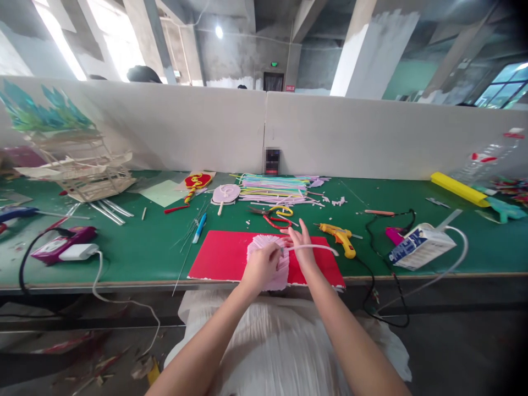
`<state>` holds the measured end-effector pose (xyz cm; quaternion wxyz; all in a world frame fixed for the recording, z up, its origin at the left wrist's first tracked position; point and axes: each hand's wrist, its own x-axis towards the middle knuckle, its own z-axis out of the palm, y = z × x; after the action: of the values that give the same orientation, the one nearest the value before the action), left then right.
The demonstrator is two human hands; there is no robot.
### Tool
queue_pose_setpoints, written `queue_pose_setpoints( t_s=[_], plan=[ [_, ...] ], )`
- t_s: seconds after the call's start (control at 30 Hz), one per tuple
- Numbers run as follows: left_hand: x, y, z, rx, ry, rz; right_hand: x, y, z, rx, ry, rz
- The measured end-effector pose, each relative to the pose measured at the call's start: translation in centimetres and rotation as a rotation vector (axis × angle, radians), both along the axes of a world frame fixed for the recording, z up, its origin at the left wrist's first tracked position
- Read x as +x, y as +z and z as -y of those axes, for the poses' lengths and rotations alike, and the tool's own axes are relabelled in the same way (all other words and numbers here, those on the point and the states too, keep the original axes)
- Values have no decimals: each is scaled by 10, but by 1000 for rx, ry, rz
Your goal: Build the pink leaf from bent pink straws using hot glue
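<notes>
My left hand (262, 265) is closed in a pinch over a fuzzy pink piece (274, 280) built of rows of chenille stems, gripping one end of a pale pink chenille stem (319, 247). That stem runs right, crossing my right hand (301, 246), whose fingers are spread and raised. The pink piece rests on a red board (223, 254) at the table's front edge. Just beyond the board lie red-handled scissors (277, 221) and a yellow-handled tool (282, 210). My left fingertips partly hide the stem's end.
A yellow glue gun (339, 237) lies right of the board, its cord trailing off the edge. Behind are a bundle of coloured chenille stems (272, 190) and a round pink piece (226, 193). A blue pen (200, 227), power strip (68, 246) and carton (421, 247) flank the board.
</notes>
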<state>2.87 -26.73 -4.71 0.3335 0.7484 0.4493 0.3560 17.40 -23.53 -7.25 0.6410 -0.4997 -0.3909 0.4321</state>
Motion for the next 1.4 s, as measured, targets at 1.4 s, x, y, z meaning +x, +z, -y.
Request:
queue_pose_setpoints(
  t_s=[1.4],
  plan=[
    [-3, 18, -5, 109, 21, -71, -7, 29, 13, 99, 167, 108]
  ],
)
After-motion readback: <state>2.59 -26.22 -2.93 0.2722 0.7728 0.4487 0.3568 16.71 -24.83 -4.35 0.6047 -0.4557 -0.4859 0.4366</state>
